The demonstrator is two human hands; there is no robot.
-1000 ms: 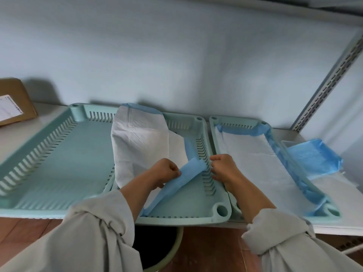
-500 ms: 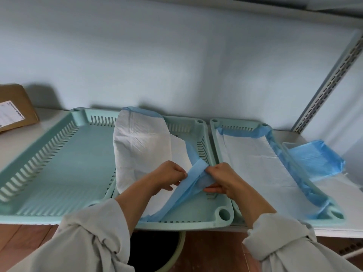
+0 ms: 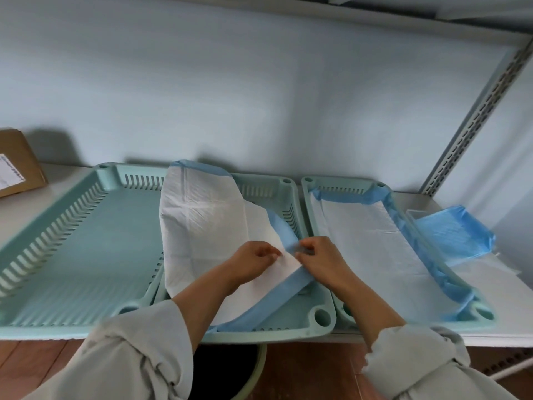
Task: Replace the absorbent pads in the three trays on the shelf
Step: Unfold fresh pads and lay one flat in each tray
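Three mint-green slotted trays stand side by side on the white shelf. The left tray [image 3: 86, 255] holds no pad. Over the middle tray [image 3: 320, 316] a white absorbent pad with blue edging [image 3: 207, 226] lies partly folded, its far end draped over the back rim. My left hand [image 3: 253, 262] pinches the pad's white layer near its blue border. My right hand [image 3: 318, 258] pinches the blue edge right beside it. The right tray [image 3: 484, 314] has a white pad [image 3: 369, 243] spread flat inside, with blue edges rising along its walls.
A stack of folded blue pads [image 3: 452, 235] lies on the shelf right of the trays. A cardboard box [image 3: 17, 163] stands at the far left. A perforated shelf upright [image 3: 473, 116] rises at the right. A dark round bin [image 3: 227, 370] sits below the shelf edge.
Both hands came together at the pad's blue right edge. The edge has been drawn left and more white surface now lies over the middle tray.
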